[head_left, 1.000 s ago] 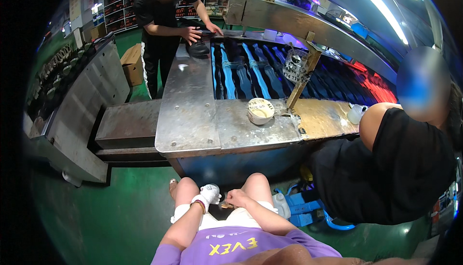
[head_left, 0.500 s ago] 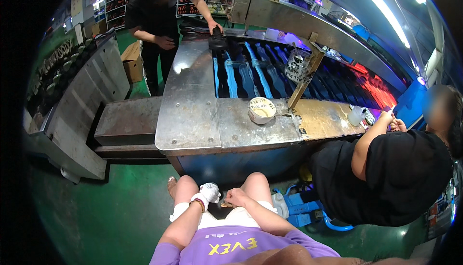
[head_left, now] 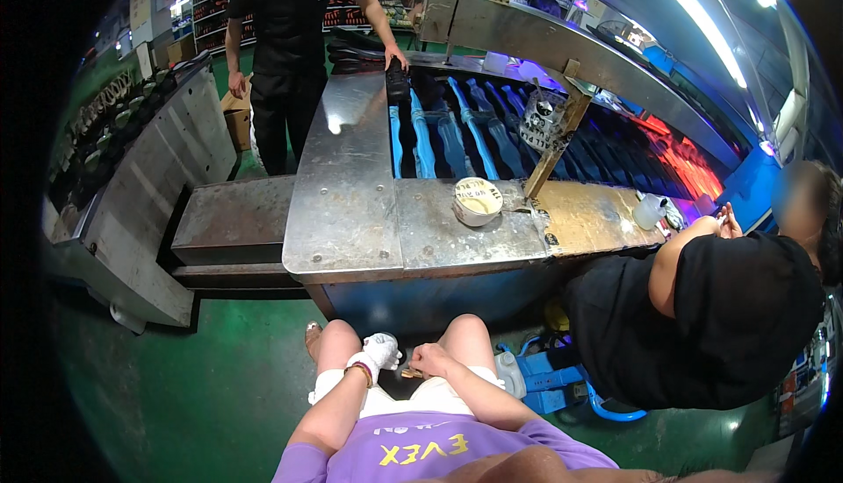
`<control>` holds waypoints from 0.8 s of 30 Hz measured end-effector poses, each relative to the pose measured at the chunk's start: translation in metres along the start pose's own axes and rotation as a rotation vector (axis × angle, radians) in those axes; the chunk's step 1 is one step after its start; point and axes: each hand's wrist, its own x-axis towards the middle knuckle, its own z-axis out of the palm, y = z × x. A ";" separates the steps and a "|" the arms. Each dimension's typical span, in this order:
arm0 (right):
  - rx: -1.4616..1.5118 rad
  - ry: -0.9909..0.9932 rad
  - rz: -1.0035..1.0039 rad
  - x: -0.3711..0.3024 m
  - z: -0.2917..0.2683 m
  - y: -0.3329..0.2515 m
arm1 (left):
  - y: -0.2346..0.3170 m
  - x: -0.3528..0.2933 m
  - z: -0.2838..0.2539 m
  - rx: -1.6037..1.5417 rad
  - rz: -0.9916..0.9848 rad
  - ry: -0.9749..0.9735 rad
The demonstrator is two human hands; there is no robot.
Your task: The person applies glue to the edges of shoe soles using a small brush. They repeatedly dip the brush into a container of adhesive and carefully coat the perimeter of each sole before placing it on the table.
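My left hand (head_left: 380, 353), in a white glove with a bracelet at the wrist, rests curled between my thighs. A rounded grey-green patch shows at its far side; whether that is part of the glove or a held thing cannot be made out. Close by on the right lies my bare right hand (head_left: 429, 359), its fingers bent inward. Just under its fingertips a small tan piece (head_left: 411, 373) shows, too small to name. The two hands are apart, and whatever the fingers hold is hidden.
Ahead stands a metal-topped bench (head_left: 347, 219) bearing a white tub (head_left: 478, 202). Blue-lit shoe parts lie on a dark conveyor (head_left: 448, 149). A wooden post (head_left: 562, 140) carries a hanging cup (head_left: 542, 120). One co-worker (head_left: 294, 35) stands far left, another (head_left: 702, 316) sits at right.
The far co-worker has straightened up, one arm lowered, the other hand still at the dark piece, now on the conveyor's end. The right co-worker's hands have shifted slightly. My hands stay put.
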 end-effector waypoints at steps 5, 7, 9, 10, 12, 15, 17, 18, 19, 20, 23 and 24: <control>0.006 0.014 -0.002 -0.001 0.001 0.001 | -0.003 0.004 -0.001 0.012 0.006 -0.008; 0.003 0.013 0.001 -0.001 -0.001 0.001 | -0.003 0.005 0.000 0.011 0.001 -0.005; 0.004 0.015 0.003 -0.002 -0.001 0.002 | -0.002 0.006 0.000 0.033 -0.006 -0.019; 0.005 0.018 0.003 -0.003 -0.002 0.002 | -0.001 0.007 0.001 0.044 -0.009 -0.027; 0.013 0.000 0.024 -0.002 -0.003 -0.005 | -0.008 0.016 -0.001 0.047 -0.013 -0.019; 0.030 -0.038 0.087 -0.006 -0.010 -0.009 | -0.001 0.011 -0.002 0.265 0.029 -0.098; 0.038 -0.055 0.070 -0.003 -0.010 -0.021 | -0.036 0.050 -0.024 0.460 0.171 -0.097; 0.021 -0.039 0.046 -0.002 -0.010 -0.022 | -0.040 0.054 -0.026 0.470 0.188 -0.095; 0.021 -0.040 0.045 -0.001 -0.009 -0.024 | -0.043 0.056 -0.030 0.472 0.204 -0.088; 0.021 -0.039 0.055 -0.002 -0.009 -0.023 | -0.042 0.054 -0.028 0.434 0.196 -0.084; 0.035 -0.030 0.114 -0.008 -0.011 -0.006 | -0.001 0.008 0.005 0.134 0.013 -0.036; 0.031 -0.029 0.094 -0.007 -0.009 -0.008 | -0.002 0.007 0.002 0.103 0.004 -0.025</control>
